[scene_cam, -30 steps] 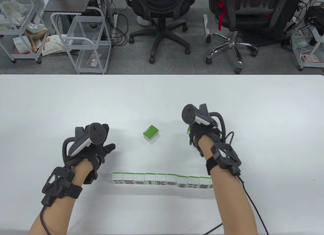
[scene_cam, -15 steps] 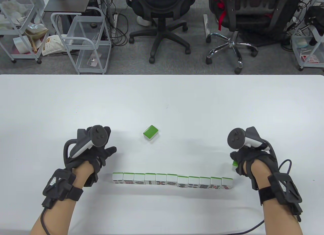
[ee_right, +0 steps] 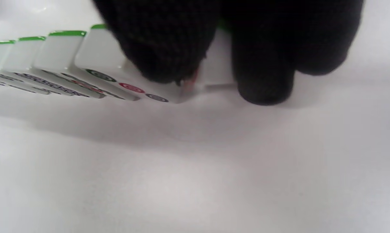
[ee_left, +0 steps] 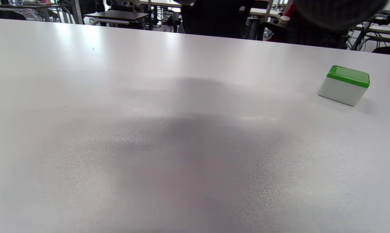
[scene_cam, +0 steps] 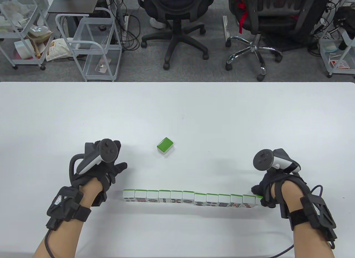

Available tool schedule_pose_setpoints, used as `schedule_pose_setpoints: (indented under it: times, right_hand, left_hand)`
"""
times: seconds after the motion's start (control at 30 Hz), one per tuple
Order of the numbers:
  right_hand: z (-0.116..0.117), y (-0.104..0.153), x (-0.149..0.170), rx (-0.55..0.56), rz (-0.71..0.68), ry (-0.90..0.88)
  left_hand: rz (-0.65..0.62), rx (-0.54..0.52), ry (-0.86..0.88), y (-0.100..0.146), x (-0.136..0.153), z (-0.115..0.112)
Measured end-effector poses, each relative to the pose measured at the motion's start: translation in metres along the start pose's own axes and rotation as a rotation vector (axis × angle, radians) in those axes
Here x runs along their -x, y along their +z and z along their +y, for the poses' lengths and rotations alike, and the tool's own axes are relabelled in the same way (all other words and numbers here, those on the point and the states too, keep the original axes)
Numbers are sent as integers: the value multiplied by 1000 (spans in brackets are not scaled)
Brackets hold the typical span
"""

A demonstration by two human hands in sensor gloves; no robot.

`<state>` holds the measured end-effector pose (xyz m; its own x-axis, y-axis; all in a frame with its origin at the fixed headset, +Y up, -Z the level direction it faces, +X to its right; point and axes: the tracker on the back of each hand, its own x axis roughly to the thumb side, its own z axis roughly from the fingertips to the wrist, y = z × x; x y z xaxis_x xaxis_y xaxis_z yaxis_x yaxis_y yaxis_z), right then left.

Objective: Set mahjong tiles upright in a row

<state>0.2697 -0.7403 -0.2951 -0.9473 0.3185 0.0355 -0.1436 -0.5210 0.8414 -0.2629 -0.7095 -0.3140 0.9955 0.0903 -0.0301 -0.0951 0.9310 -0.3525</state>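
Hard, smooth plastic, the new tile (ee_right: 214, 69) looks slippery and tippy. The right hand (scene_cam: 273, 183) pinches its sides beside the row (scene_cam: 188, 198). The left hand (scene_cam: 102, 165) rests with fingers loose.

No words, brand names or numerals can be read anywhere in these views. The only signs are the printed patterns on the faces of the upright mahjong tiles (scene_cam: 188, 198) in the row, which show circle and bar motifs in dark green and red, too small to count. In the right wrist view the nearest tile face (ee_right: 127, 85) shows green, red and dark round marks.
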Motion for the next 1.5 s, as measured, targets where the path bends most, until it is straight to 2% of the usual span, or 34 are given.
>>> schedule_pose_setpoints:
  times: [0.3,0.53,0.67,0.73,0.87,1.03,1.2,1.27,1.33,1.5]
  right_hand:
    - [-9,-1,22,93,-78,-174]
    - [-13,2,29,124,-91,-218]
    - [-30,25,14,272,-80,-160]
    - [-40,37,0,403,-19,-80]
    - [-51,49,-23,566,66,44]
    - [-55,47,-42,759,84,43]
    - [-43,32,-44,878,68,64]
    - [-38,25,-43,870,57,31]
    - [-35,19,-43,812,65,29]
    - [-34,13,-41,794,64,29]
  left_hand:
    - [5,9,2,1,0,-1]
    - [5,10,4,1,1,-1]
    - [4,6,10,1,1,0]
    - [5,7,12,1,2,-1]
    - [4,9,10,1,1,-1]
    - [-1,12,5,1,-1,-3]
    - [-3,13,-3,-1,0,-6]
    - [-1,20,-8,-3,-1,-9]
    - [0,31,-26,-5,-3,-12]
    - [-30,41,-19,-9,-11,-10]
